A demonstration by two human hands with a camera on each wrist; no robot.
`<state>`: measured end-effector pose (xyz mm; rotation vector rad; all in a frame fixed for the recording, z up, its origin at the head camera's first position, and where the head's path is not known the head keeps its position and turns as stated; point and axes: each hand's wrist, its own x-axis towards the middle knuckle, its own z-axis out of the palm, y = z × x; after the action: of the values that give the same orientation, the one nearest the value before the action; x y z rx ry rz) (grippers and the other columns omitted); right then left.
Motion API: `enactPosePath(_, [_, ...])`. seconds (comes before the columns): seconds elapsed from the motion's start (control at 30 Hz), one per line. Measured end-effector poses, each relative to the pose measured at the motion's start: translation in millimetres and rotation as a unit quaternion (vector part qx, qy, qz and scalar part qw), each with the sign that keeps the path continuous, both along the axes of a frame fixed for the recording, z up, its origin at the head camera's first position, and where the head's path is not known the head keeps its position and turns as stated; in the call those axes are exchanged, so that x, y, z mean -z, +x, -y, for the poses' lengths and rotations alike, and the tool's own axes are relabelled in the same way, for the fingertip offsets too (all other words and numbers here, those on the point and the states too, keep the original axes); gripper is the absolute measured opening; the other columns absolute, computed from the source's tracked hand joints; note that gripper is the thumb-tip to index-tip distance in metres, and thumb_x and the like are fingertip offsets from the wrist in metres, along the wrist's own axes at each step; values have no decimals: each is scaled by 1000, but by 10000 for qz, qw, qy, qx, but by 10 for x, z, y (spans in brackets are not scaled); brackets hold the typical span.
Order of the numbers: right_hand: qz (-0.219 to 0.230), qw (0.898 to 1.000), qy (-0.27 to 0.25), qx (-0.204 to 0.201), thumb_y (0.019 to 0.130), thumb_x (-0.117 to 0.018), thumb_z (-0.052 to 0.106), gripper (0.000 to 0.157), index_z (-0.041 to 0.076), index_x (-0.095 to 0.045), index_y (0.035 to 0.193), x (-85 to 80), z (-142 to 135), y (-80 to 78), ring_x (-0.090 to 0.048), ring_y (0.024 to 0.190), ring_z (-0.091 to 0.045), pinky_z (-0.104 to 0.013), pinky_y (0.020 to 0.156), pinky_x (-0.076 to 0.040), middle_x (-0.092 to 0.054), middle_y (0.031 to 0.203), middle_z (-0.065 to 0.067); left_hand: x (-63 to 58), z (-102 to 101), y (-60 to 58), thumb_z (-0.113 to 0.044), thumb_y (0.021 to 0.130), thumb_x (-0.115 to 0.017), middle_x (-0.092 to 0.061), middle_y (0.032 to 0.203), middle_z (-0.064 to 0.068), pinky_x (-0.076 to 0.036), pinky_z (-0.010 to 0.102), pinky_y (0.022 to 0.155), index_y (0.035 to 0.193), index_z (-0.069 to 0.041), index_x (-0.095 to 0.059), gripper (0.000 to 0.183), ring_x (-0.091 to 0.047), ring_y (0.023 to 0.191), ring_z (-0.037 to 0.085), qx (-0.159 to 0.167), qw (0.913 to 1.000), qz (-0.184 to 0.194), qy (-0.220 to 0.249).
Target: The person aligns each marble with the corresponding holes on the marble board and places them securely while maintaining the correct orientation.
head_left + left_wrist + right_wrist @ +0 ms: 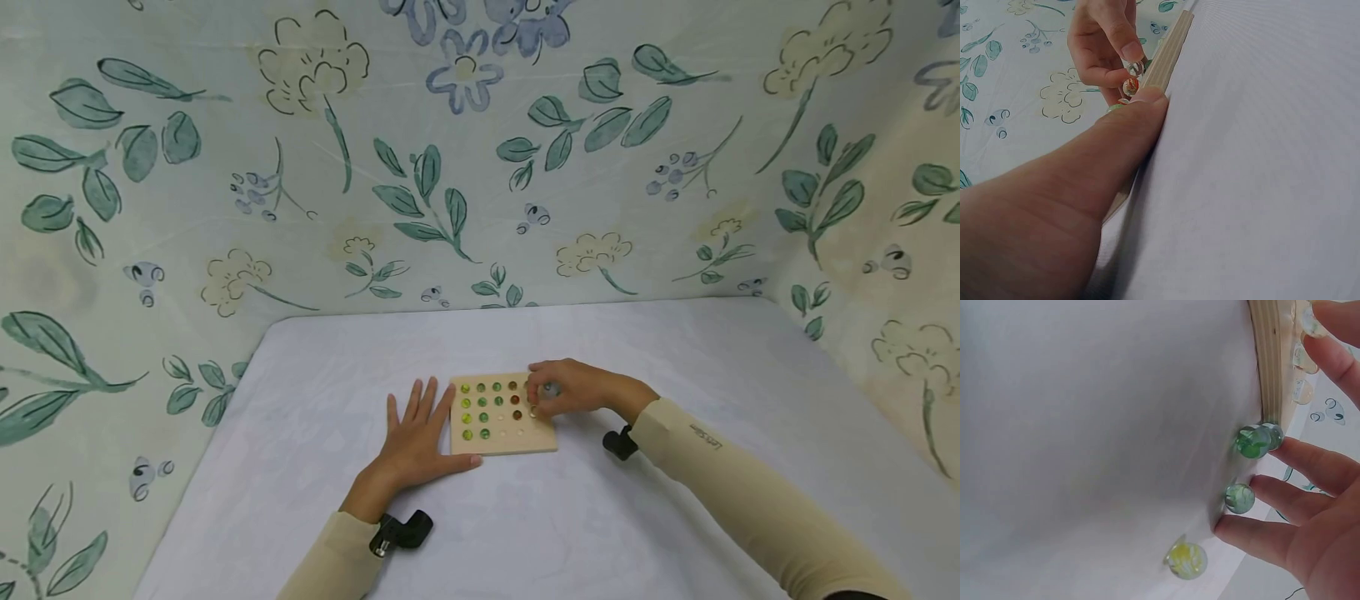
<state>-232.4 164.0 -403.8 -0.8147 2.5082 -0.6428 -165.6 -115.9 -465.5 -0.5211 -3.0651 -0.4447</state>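
Observation:
A wooden board [517,447] with rows of round hollows lies on the table. Yellow-green marbles [467,418], green marbles [483,417] and reddish-brown marbles [515,400] sit in its columns; several front hollows hold nothing. My left hand [416,446] is spread flat along the board's left side, its thumb [1147,95] resting on the near edge. Over the right side of the board, my right hand [573,389] pinches a clear marble [1312,322] between thumb and index finger. The other fingers extend beside loose marbles off the board's edge.
On the white cloth [630,517] to the board's right lie loose marbles: a green marble [1252,442], a pale green marble [1239,498] and a yellow marble [1187,560]. A floral curtain [465,208] hangs behind the table.

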Motion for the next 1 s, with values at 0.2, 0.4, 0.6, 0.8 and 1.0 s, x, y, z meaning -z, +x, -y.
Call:
enactPosePath(0.2, [2,10000,-22,7,75,-70,26,11,27,-63,84,2,10,2,-27,132,-26,-49,104,-23,-45,135,-3,-9,3,9,-87,56,-43,-6,151,9,6,60,101,146,-22,-13,115,3,137,29,10,10000,-36,-25])
enactPosePath(0.4, [-8,10000,-17,40,75,-70,26,11,27,-63,84,2,14,7,-27,132,-25,-49,104,-23,-45,135,-3,-19,1,14,-86,57,-44,-5,151,9,7,59,102,146,-23,-12,114,3,137,29,-19,10000,-65,-20])
enactPosePath(0.6, [9,10000,17,90,75,-69,27,11,28,-63,84,13,11,4,-27,132,-24,-50,104,-22,-44,136,-2,-11,-1,12,-87,57,-44,-5,151,9,8,59,101,146,-23,-12,114,3,137,29,-12,10000,-44,14])
enactPosePath(0.8, [-31,10000,59,74,75,-69,29,10,30,-62,83,26,9,-9,-27,132,-23,-50,104,-21,-44,136,-1,-13,0,14,-87,57,-43,-5,151,9,7,59,102,146,-23,-12,114,3,137,29,-6,10000,-75,-6])
enactPosePath(1.0, [-6,9999,91,115,75,-69,30,10,30,-63,82,32,11,-12,-27,132,-23,-50,104,-20,-44,136,-1,-18,0,12,-86,57,-45,-5,151,9,7,59,102,146,-22,-12,114,3,137,29,-2,10000,-82,-22])
